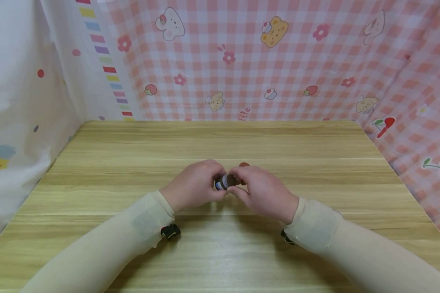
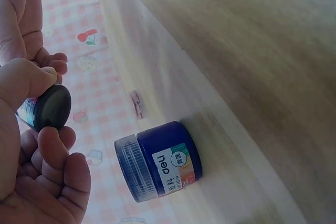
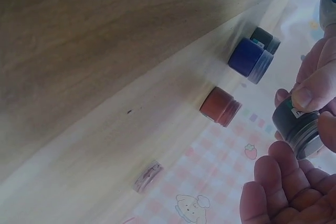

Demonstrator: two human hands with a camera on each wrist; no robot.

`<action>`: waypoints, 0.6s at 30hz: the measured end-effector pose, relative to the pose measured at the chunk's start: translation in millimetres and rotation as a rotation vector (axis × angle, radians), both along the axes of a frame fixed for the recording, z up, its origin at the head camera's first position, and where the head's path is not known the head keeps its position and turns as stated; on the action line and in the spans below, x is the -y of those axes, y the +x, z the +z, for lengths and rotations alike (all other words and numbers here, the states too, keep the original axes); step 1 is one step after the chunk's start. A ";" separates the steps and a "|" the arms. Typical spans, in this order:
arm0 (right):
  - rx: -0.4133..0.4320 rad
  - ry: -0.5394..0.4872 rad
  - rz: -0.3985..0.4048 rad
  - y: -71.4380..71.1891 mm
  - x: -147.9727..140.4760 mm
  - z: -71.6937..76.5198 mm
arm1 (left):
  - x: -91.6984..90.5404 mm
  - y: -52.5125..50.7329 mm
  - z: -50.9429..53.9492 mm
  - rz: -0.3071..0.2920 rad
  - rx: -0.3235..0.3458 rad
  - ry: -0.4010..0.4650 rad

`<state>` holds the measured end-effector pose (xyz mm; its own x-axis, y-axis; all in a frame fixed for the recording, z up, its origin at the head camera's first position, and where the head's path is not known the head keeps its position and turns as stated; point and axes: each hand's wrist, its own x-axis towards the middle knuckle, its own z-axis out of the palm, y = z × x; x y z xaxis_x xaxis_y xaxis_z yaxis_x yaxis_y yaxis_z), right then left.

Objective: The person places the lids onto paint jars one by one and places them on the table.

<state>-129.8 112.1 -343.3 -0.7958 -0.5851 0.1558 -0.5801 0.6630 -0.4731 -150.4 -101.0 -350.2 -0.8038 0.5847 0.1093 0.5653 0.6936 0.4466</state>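
Observation:
My left hand [image 1: 196,183] grips a small black paint jar [image 1: 221,183] by its body, tilted above the table. The thumb and fingers of my right hand [image 1: 265,191] pinch the jar's clear lid end [image 3: 307,142] from the other side. In the left wrist view the jar's dark base [image 2: 55,108] faces the camera. A red-brown paint jar [image 3: 218,105] stands just beyond my right hand, mostly hidden in the head view. Much of the lid is covered by my fingers.
A blue paint jar [image 2: 170,161] with a clear lid stands on the wooden table [image 1: 220,252]. Another dark jar [image 3: 266,39] is behind it in the right wrist view. A small clear lid [image 3: 149,176] lies on the table. Patterned cloth [image 1: 220,61] hangs around the table.

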 end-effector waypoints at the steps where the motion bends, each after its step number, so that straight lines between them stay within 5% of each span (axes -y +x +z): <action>1: 0.004 -0.001 -0.004 0.0 -0.1 0.2 | -0.1 0.3 0.2 0.003 0.002 -0.001; 13: 0.041 -0.002 -0.052 -1.4 -1.1 -3.0 | -1.4 1.6 -3.1 0.014 0.028 0.014; 18: -0.026 -0.047 -0.004 -0.5 -0.8 -6.3 | -1.2 2.5 -3.4 0.005 -0.005 0.025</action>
